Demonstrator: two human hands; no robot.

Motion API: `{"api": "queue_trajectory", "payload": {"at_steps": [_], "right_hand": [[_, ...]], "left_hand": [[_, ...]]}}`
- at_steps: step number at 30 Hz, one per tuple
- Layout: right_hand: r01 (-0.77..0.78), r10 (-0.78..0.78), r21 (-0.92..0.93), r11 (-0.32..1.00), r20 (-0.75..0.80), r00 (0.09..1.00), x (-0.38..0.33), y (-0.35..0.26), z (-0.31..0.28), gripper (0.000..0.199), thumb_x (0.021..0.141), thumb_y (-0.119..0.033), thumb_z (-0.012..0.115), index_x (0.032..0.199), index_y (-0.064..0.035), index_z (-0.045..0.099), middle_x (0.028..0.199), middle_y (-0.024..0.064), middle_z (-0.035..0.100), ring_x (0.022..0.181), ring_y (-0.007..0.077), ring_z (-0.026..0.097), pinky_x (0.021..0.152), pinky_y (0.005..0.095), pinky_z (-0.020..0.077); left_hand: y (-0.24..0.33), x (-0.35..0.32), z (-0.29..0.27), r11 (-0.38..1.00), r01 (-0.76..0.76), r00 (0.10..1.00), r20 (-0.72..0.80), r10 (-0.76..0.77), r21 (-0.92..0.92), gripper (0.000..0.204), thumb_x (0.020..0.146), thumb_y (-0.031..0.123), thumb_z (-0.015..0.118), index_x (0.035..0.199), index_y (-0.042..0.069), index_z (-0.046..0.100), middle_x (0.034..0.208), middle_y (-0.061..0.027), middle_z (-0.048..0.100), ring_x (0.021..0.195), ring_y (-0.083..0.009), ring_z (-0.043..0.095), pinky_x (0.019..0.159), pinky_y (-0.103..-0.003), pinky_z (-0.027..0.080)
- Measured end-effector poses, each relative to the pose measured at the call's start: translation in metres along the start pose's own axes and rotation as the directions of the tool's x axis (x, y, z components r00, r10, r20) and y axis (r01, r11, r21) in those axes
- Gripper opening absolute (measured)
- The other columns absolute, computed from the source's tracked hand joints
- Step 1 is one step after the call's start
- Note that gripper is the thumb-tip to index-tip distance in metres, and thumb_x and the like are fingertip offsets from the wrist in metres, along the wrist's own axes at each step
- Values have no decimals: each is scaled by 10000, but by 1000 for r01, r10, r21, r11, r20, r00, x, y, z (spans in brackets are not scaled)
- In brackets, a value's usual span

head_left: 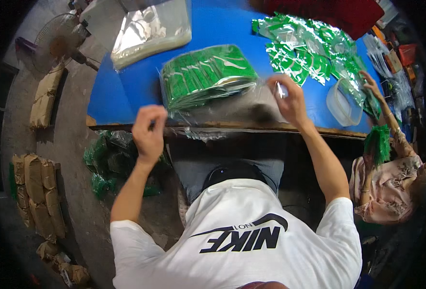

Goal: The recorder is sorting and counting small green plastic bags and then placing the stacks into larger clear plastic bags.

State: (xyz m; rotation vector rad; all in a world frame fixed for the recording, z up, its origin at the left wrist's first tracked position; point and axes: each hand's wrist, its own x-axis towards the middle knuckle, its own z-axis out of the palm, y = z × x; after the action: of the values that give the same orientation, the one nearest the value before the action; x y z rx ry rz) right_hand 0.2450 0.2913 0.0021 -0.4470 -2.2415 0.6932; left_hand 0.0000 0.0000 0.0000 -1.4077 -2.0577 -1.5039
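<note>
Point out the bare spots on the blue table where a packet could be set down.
Bare blue table lies left of the bagged green stack, below the clear bag pile. Another patch runs between that stack and the loose green packets. The right end is crowded: packets, a clear tub, a co-worker's hand.

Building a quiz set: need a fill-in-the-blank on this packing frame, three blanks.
1. The table top is ____.
2. The clear bag between the hands holds ____ packets.
3. The right hand grips the bag's edge; the left hand is closed at the table's ____ edge.

Missing: blue; green; near
</note>
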Motion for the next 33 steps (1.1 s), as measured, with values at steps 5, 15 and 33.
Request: {"api": "queue_trajectory", "payload": {"at_steps": [5, 15, 33], "right_hand": [[86, -47, 154, 984, -243, 969, 122, -36, -22, 180, 956, -168, 629, 982, -1, 692, 868, 82, 726, 775, 112, 638, 734, 272, 508], [-9, 39, 275, 962, -102, 994, 106, -41, -33, 190, 965, -160, 618, 968, 22, 674, 881, 94, 727, 815, 133, 663, 761, 273, 519], [-72, 273, 378, 923, -512, 814, 128, 0, 62, 234, 1050, -209, 438, 945, -7, 490, 661, 31, 537, 601, 104, 522, 550, 287, 443]], "left_hand": [[3, 131, -16, 926, 166, 957, -172, -234, -340, 140, 975, 132, 628, 973, -3, 664, 947, -84, 689, 899, -151, 641, 857, -285, 509], [-31, 141, 0, 757, 260, 958, 65, -278, -599, 123, 1012, 127, 570, 1033, 24, 635, 1011, -91, 700, 964, -155, 662, 932, -303, 518], [-6, 132, 67, 934, 96, 843, -472, -260, -343, 195, 1065, 198, 420, 972, 28, 438, 712, -32, 486, 498, -122, 490, 459, -293, 441]]}}
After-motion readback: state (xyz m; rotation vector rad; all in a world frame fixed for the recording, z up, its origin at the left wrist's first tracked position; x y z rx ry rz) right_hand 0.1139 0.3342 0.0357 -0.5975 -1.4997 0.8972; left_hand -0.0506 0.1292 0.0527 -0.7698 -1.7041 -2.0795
